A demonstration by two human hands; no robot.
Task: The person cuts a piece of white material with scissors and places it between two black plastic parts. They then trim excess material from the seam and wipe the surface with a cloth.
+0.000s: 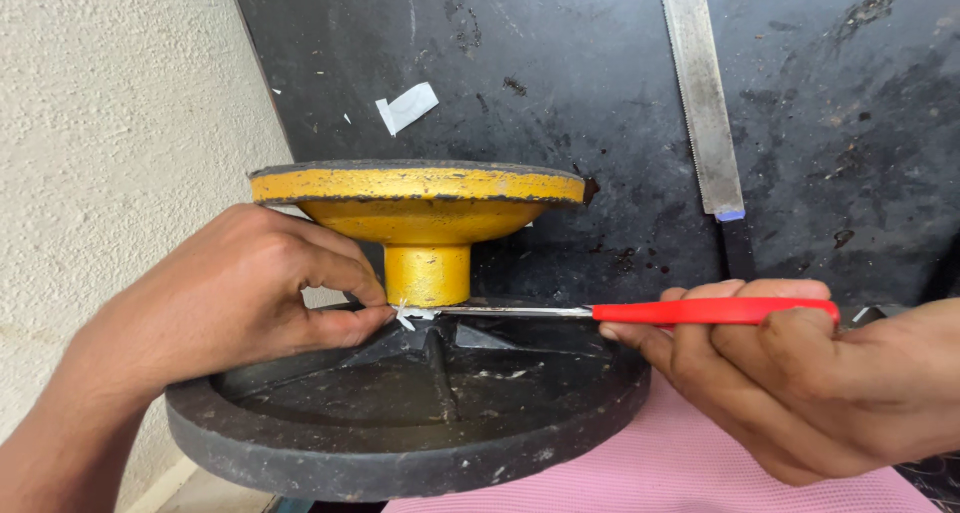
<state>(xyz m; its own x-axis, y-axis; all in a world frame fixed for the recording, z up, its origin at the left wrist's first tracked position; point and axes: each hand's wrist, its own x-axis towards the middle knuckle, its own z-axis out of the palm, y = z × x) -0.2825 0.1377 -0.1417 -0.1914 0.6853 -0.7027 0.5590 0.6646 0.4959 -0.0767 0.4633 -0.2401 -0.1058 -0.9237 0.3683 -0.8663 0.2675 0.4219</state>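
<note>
A spool-shaped part lies on its side: a black ribbed disc nearest me, a yellow hub and a yellow dish-shaped flange beyond. My left hand pinches at the base of the hub, fingertips on a small white scrap. My right hand grips the red handle of a screwdriver. Its metal shaft runs left, with the tip at the white scrap beside the hub.
A dark, stained metal surface lies behind the part. A flat steel file or blade rests on it at the upper right. A torn white paper piece lies upper middle. A beige textured wall is left; pink cloth is below.
</note>
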